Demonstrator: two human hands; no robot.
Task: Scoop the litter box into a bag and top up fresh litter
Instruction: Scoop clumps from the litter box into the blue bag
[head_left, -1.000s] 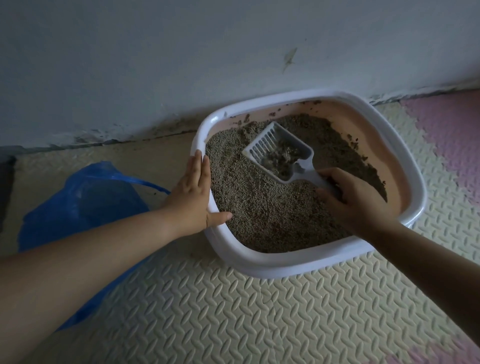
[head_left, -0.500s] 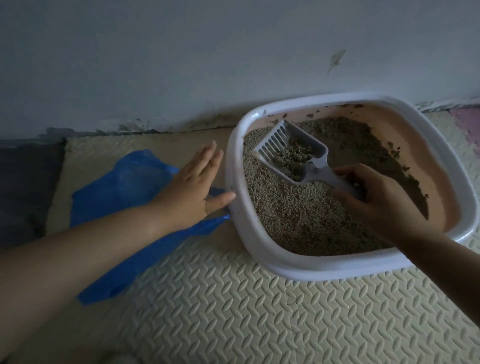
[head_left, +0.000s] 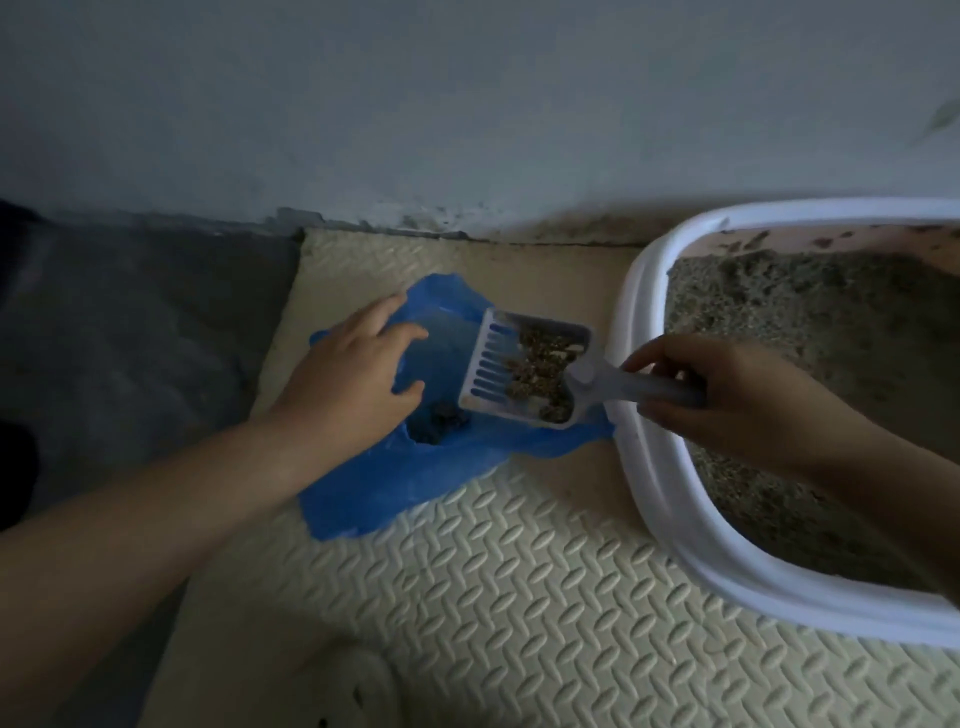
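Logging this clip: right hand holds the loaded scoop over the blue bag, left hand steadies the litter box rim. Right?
No: the head view shows the left hand on the blue bag, not the litter box rim. Right hand and scoop: correct.

Thin blue plastic bag (head_left: 415, 483); embossed foam mat (head_left: 545, 597); grainy litter (head_left: 810, 332).
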